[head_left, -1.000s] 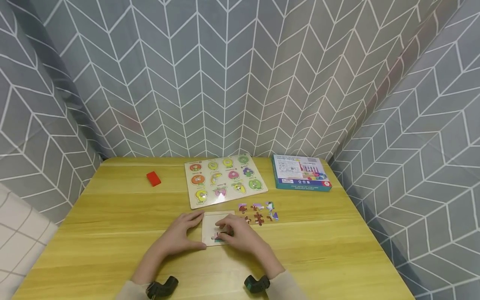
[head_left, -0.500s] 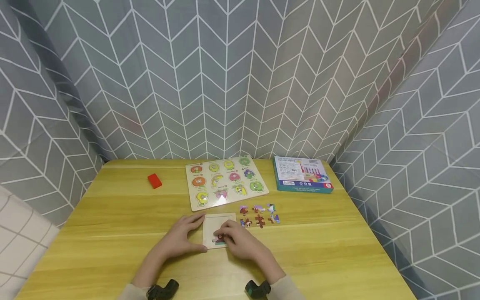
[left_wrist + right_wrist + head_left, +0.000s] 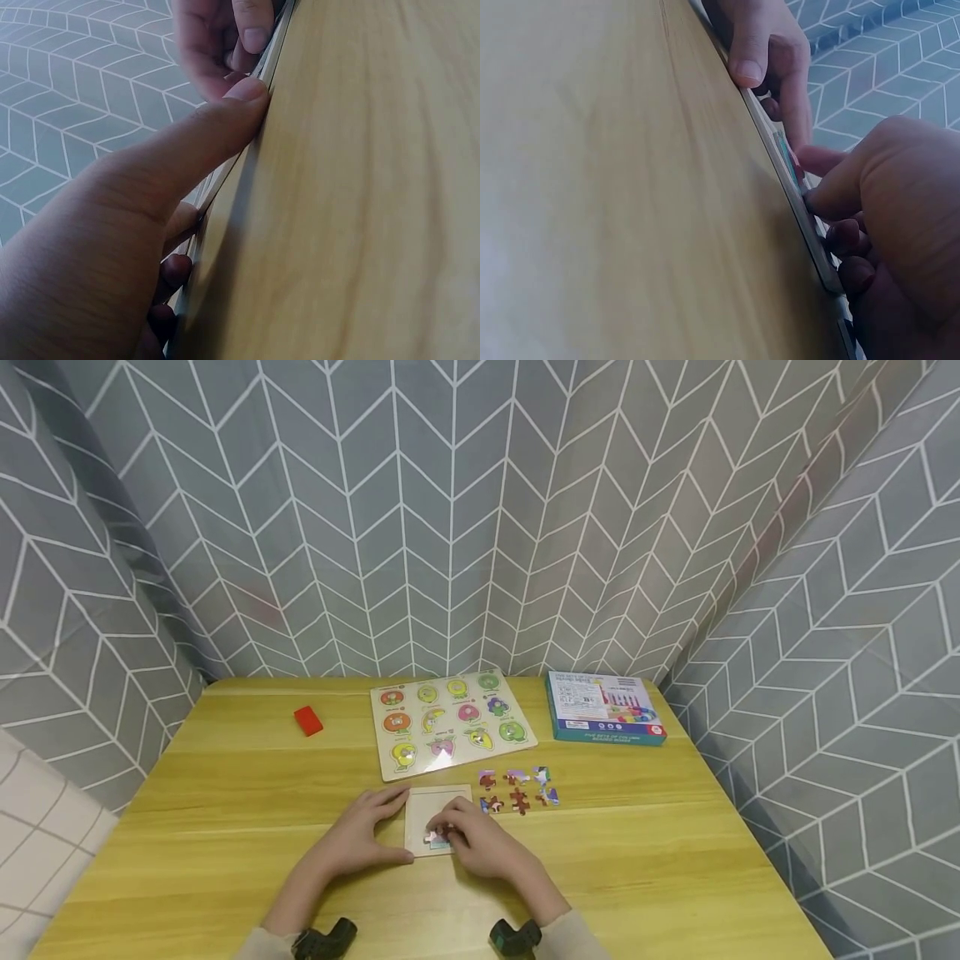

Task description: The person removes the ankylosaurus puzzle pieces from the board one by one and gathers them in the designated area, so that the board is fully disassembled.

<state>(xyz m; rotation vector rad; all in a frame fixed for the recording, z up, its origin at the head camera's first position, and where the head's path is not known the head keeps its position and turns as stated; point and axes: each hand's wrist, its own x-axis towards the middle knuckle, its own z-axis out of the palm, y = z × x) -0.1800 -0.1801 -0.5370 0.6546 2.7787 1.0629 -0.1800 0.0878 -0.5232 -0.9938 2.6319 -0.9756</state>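
A small pale wooden puzzle tray point(image 3: 417, 806) lies on the table in front of me. My left hand point(image 3: 358, 837) holds its left side, thumb at the near corner and fingertips at the far one. Over the tray's near part, my right hand point(image 3: 482, 841) pinches a jigsaw piece point(image 3: 438, 836), largely covered by the fingers. Pink, white and teal patches show beneath the fingertips; I cannot tell whether they belong to one piece or more. In the right wrist view, teal and red edges point(image 3: 789, 161) stand just above the tray's rim.
Several loose jigsaw pieces point(image 3: 519, 799) lie right of the tray. Behind it is a fruit puzzle board point(image 3: 411, 735). A boxed set point(image 3: 606, 708) stands at the back right, and a red block point(image 3: 308, 721) lies at the back left. Patterned curtains surround the table.
My right hand has shifted slightly left over the tray, and its fingers have drawn closer together on the piece. The left hand stays on the tray's left side.
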